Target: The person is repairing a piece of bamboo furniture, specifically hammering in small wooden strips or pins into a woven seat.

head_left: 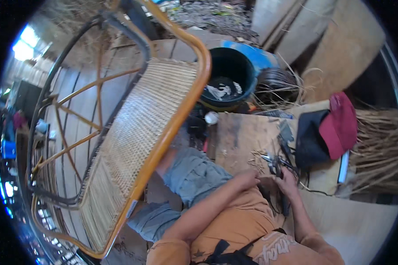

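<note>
My right hand [288,182] is closed around a dark-handled hand tool [276,166] with pointed metal jaws, like pliers or shears, over the right side of a low wooden board [239,137]. Close to my belly is my left hand [250,178], its fingers curled; what they hold, if anything, is hidden. Between my hands and the board's middle lie several short cut pieces of cane [256,158]. On my left a rattan chair frame [199,88] leans over my legs, with woven cane [150,97] across one panel and loose strands toward its lower end.
Beyond the board stands a dark green bucket [230,57] with some water in it. A coil of dark strands [276,84] lies beside it. A maroon cap [339,126] and a black cloth [311,139] rest at right, near bundled fibres [376,145]. Wooden planks [340,48] lean behind.
</note>
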